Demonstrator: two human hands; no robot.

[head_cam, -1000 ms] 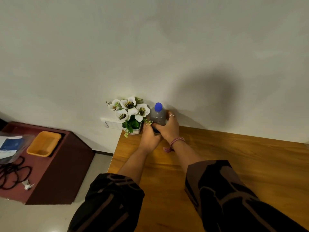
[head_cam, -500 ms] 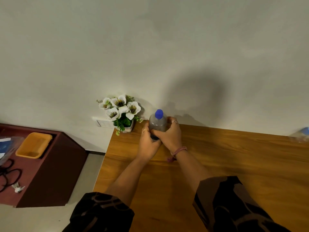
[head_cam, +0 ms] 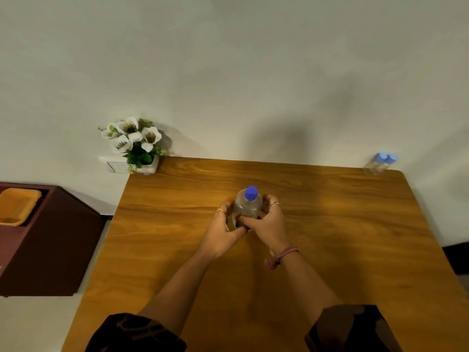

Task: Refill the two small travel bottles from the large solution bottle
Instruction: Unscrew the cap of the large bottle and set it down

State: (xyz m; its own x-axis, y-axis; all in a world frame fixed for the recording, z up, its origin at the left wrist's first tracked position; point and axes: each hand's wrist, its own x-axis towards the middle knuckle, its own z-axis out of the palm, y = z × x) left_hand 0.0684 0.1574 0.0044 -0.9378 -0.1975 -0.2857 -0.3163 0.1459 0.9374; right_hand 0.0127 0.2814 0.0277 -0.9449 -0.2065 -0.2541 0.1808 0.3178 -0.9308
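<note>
Both hands, left hand (head_cam: pixel 221 231) and right hand (head_cam: pixel 269 226), wrap closed around the upright large solution bottle (head_cam: pixel 247 205) at frame centre, blue cap (head_cam: pixel 251 193) still on. Two travel bottles (head_cam: pixel 380 163) wait capped at upper right; seemingly nothing poured yet.

dark, short, loosely cut sleeves with a faint brownish pattern (head_cam: pixel 137 332) are worn. thin metal rings are seen on the left hand (head_cam: pixel 220 231) and right hand (head_cam: pixel 269 224). a pink braided thread bracelet (head_cam: pixel 283 255) is tied at the right wrist.
</note>
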